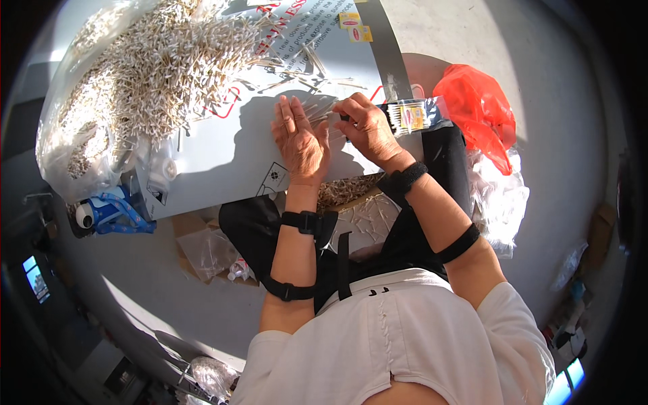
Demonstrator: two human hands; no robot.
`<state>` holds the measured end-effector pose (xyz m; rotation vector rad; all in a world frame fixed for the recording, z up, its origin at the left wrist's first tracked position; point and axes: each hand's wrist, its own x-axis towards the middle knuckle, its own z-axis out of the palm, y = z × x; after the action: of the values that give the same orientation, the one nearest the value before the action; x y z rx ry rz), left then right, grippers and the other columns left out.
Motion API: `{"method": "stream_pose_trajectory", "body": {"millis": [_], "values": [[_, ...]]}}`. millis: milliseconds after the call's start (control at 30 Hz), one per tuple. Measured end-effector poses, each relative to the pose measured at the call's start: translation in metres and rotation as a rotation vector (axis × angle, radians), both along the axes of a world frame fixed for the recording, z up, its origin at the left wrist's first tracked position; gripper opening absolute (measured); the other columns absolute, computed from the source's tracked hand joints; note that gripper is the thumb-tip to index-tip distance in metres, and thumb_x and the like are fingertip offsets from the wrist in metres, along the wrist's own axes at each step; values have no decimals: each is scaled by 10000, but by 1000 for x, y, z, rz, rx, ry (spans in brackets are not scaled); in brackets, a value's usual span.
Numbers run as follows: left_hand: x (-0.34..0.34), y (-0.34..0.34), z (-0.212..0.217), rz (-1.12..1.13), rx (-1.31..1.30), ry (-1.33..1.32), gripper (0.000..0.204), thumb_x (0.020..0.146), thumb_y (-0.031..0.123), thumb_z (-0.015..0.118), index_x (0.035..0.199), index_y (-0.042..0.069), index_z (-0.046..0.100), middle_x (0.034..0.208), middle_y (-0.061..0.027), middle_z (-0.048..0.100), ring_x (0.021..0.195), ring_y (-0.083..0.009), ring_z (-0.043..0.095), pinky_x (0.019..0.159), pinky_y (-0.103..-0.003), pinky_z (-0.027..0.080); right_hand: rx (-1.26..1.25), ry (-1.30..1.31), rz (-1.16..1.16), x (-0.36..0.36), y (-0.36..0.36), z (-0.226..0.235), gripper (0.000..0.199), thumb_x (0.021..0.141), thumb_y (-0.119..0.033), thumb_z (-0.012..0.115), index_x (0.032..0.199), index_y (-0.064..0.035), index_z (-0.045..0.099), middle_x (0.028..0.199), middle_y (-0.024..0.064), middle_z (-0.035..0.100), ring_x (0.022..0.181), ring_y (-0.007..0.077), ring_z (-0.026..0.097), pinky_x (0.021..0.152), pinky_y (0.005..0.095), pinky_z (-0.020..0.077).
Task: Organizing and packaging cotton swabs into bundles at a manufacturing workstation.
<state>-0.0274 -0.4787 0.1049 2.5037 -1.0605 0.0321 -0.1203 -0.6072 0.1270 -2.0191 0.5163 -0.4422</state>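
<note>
My left hand (300, 143) lies over the table, its fingers stretched out, beside a few loose cotton swabs (317, 111). Close to it on the right, my right hand (371, 131) has its fingers curled in a pinch. What they hold, if anything, is hidden; something small and dark shows at the fingertips. Just right of that hand is a clear packet of cotton swabs (407, 117) with a yellow label. A large heap of cotton swabs (182, 64) spills from a clear plastic bag (57, 145) across the far left of the table.
The table has a grey film-covered top (202, 169). Small yellow labels (360, 34) lie at its far edge. A red plastic bag (476, 108) sits to the right, above white plastic bags (499, 196). A roll of clear tape (162, 169) and a blue-strapped object (115, 212) are at the left edge.
</note>
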Motion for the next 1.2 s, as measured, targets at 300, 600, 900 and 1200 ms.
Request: {"method": "stream_pose_trajectory", "body": {"millis": [300, 600, 900, 1200], "values": [[-10, 15, -1, -41, 109, -58, 780, 913, 400, 604, 1481, -33, 291, 1549, -230, 262, 1454, -371, 227, 1173, -524, 158, -509, 38, 216, 32, -27, -8, 123, 805, -160, 687, 892, -85, 644, 904, 91, 600, 867, 304, 641, 746, 405, 534], [-10, 7, 7, -126, 136, -72, 811, 898, 449, 610, 1493, 0, 290, 1574, -203, 237, 1466, -349, 215, 1167, -560, 136, -404, 118, 196, 34, -28, -4, 78, 824, -145, 646, 790, -76, 629, 852, 95, 617, 819, 326, 654, 694, 422, 539], [-3, 3, 3, -115, 23, -6, 831, 902, 469, 597, 1502, -5, 272, 1584, -181, 229, 1472, -344, 205, 1168, -561, 129, -361, 28, -223, 31, -44, -5, 258, 770, -131, 726, 1016, -75, 669, 976, 119, 611, 962, 320, 624, 814, 402, 524], [-4, -1, 3, -214, 82, -21, 731, 944, 427, 555, 1494, 21, 297, 1568, -159, 274, 1465, -320, 231, 1171, -553, 142, -534, 124, -223, 23, -51, -13, 39, 857, -114, 591, 862, -76, 591, 867, 119, 593, 867, 333, 626, 751, 425, 526]]}}
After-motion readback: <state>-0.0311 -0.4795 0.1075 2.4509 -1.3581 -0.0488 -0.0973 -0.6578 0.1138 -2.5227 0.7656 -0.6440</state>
